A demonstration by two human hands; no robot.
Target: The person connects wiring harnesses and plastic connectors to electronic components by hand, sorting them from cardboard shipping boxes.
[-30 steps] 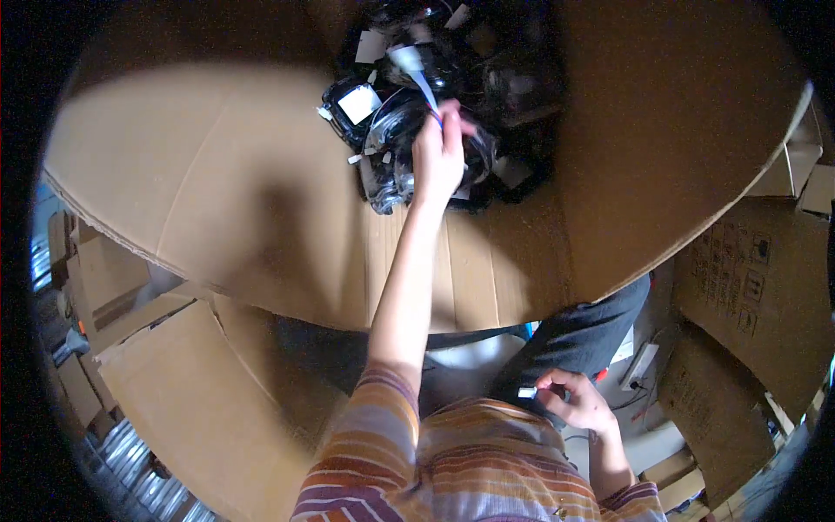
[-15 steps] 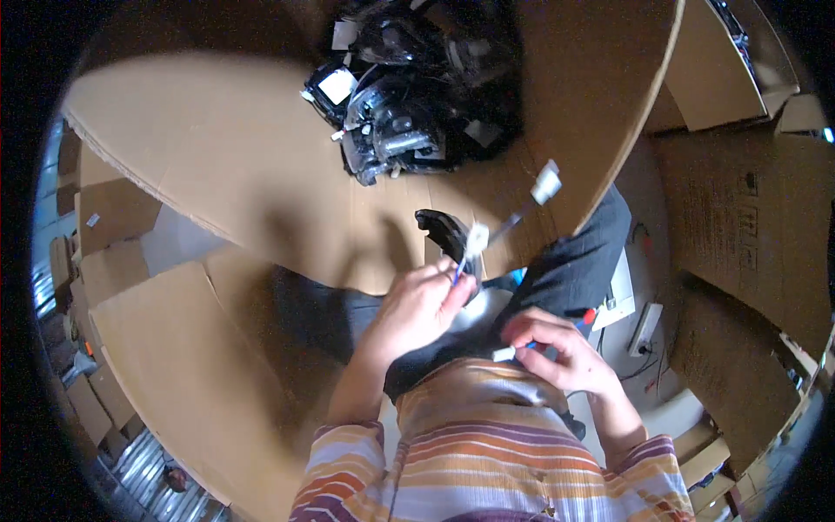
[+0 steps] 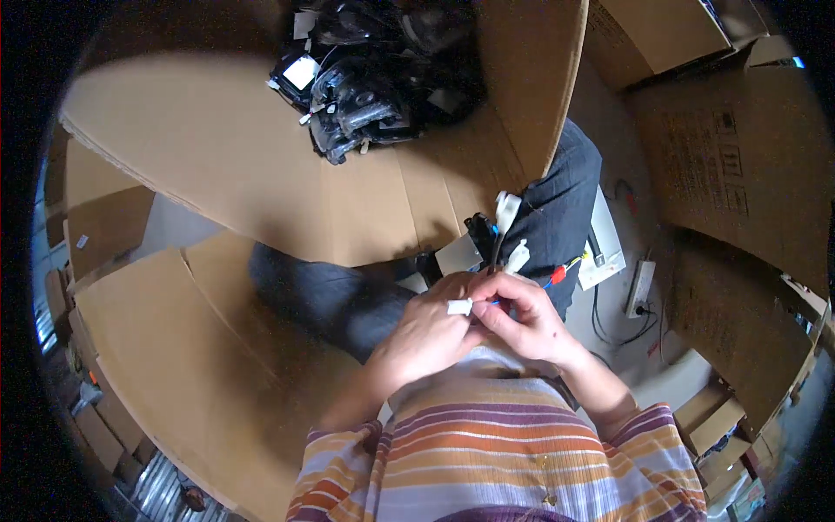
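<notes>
My two hands meet above my lap. My right hand (image 3: 528,324) pinches a thin blue lead that ends in a small white connector (image 3: 459,307), which lies across the back of my left hand's fingers. Closed beside it, my left hand (image 3: 430,331) appears to grip the wires; its fingertips are hidden. Beyond the hands, a white connector (image 3: 507,211) stands up on a dark cable, and a second white plug (image 3: 517,256) sits closer. A red connector (image 3: 557,275) with blue and yellow wire ends sticks out to the right. A dark part behind the hands is mostly covered.
A large open carton (image 3: 365,200) in front of me holds several black parts in clear bags (image 3: 365,96). A cardboard flap (image 3: 174,348) spreads at left. On the floor at right lie a white power strip (image 3: 640,289) and cables. Tall cartons (image 3: 731,174) stand beyond.
My hands have come together, the right moving left and up to the left one. The white connectors have swung to the right of the left hand. The view has shifted, moving the carton left and up.
</notes>
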